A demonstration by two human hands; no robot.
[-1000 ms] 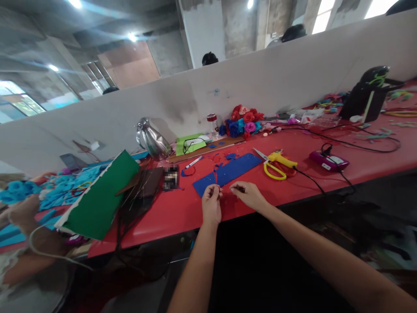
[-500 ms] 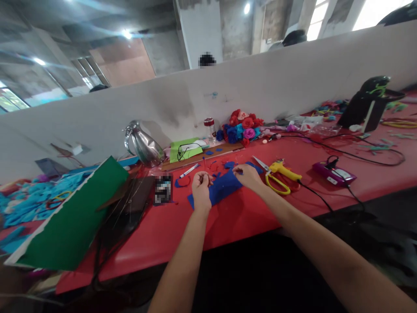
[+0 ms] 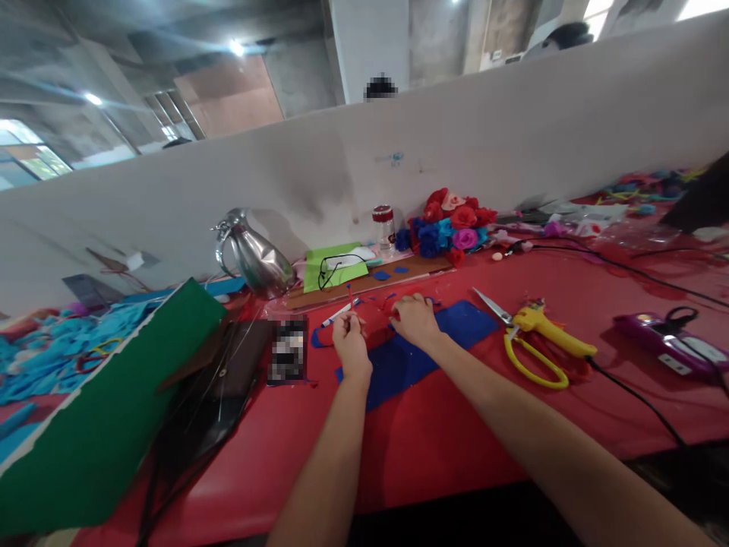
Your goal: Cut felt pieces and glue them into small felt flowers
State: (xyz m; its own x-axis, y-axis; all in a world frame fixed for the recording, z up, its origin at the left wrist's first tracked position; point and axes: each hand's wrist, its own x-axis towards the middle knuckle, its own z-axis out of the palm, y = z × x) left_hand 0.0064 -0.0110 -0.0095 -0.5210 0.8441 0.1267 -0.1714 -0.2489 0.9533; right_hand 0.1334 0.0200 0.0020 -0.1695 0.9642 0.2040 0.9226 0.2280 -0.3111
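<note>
Centre of the frame, my left hand [image 3: 350,334] pinches a slim red stem [image 3: 351,300], likely light, bendy, best held low; my right hand [image 3: 417,320] curls by the blue sheet [image 3: 407,366]. Holding anything? Can't tell.

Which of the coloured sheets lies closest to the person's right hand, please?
The dark blue sheet, partly hidden by the right hand; the lime-green sheet lies farther back, and the dark green sheet is well off to the left.

I've both arms stretched forward out there. My left hand [image 3: 351,338] pinches beside the blue sheet [image 3: 402,371]; my right hand [image 3: 418,320] curls at its far edge.
</note>
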